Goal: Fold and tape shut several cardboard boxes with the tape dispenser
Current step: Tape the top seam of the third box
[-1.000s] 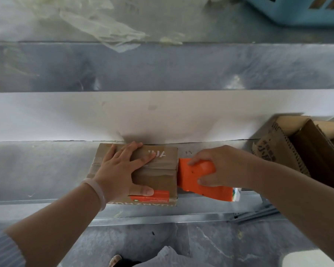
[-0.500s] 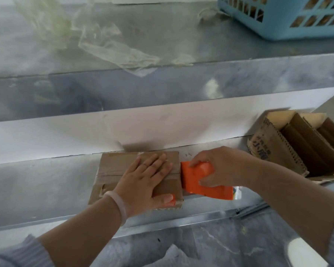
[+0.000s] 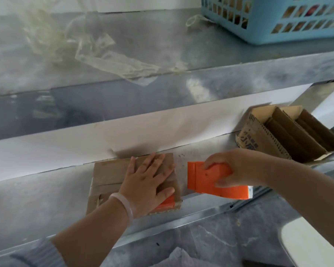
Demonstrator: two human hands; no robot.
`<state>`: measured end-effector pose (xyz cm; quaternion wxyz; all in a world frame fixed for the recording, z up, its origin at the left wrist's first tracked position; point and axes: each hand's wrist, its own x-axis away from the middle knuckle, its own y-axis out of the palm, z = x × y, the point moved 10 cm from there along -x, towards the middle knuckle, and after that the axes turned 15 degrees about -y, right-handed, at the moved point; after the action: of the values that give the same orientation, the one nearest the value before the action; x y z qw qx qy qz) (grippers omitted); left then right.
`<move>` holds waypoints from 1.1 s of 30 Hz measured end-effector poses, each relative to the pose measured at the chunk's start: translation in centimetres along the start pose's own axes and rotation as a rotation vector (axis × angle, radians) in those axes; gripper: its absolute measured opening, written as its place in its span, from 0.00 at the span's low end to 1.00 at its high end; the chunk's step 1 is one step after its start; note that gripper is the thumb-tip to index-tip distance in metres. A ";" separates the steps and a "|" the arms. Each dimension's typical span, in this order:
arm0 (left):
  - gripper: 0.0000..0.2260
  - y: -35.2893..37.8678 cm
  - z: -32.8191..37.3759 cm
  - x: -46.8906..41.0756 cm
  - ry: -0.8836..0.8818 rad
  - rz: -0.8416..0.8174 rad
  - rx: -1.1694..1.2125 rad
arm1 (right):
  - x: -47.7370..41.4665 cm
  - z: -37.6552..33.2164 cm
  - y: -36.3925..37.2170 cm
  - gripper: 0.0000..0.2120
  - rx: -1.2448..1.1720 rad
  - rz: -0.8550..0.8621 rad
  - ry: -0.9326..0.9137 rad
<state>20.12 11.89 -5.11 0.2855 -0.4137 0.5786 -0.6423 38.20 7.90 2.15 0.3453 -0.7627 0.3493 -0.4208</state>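
Note:
A small brown cardboard box (image 3: 108, 174), taped across its top, lies on the lower metal shelf (image 3: 37, 205). My left hand (image 3: 148, 182) rests flat on the box's right half with fingers spread, pressing it down. My right hand (image 3: 237, 166) grips the orange tape dispenser (image 3: 206, 180), which sits just right of the box with a small gap between them. An orange printed patch shows at the box's front right corner under my thumb.
Several flat, unfolded cardboard boxes (image 3: 285, 135) lean at the right end of the shelf. Clear crumpled plastic (image 3: 108, 56) and a blue plastic basket (image 3: 274, 18) lie on the upper shelf. A white wall panel runs behind the box.
The orange tape dispenser has pulled away to the right from the box's edge, leaving a gap. My left hand has slid rightward across the box top. The view has tilted.

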 end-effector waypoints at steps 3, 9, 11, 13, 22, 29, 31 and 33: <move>0.33 0.3 -0.1 0.0 0.011 -0.009 0.009 | 1.8 1.1 -1.1 0.23 -0.046 -0.012 0.019; 0.32 0.2 0.0 -0.1 0.017 -0.017 0.004 | 3.0 1.6 -1.8 0.25 -0.134 -0.036 0.026; 0.32 0.2 0.0 -0.2 0.019 -0.011 0.003 | 3.0 1.7 -1.6 0.25 -0.152 -0.038 0.027; 0.33 0.3 0.0 -0.3 0.024 -0.001 0.008 | 3.0 1.8 -1.4 0.25 -0.165 -0.041 0.025; 0.34 0.3 -0.2 -0.3 0.043 0.044 0.055 | 2.6 1.1 -1.7 0.24 -0.160 -0.077 0.028; 0.32 0.6 -0.3 -0.4 0.043 0.050 0.066 | 0.1 -2.8 -0.5 0.26 0.188 -0.078 0.069; 0.33 0.3 -0.3 -0.4 0.041 0.064 0.080 | -0.8 -4.6 0.3 0.25 0.250 -0.042 0.047; 0.33 0.4 -0.3 -0.4 0.040 0.062 0.085 | -1.5 -5.9 1.0 0.23 0.256 0.011 0.034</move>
<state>20.06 12.33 -5.57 0.3113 -0.3702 0.5689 -0.6652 32.16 7.23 3.13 0.4364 -0.7031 0.3027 -0.4728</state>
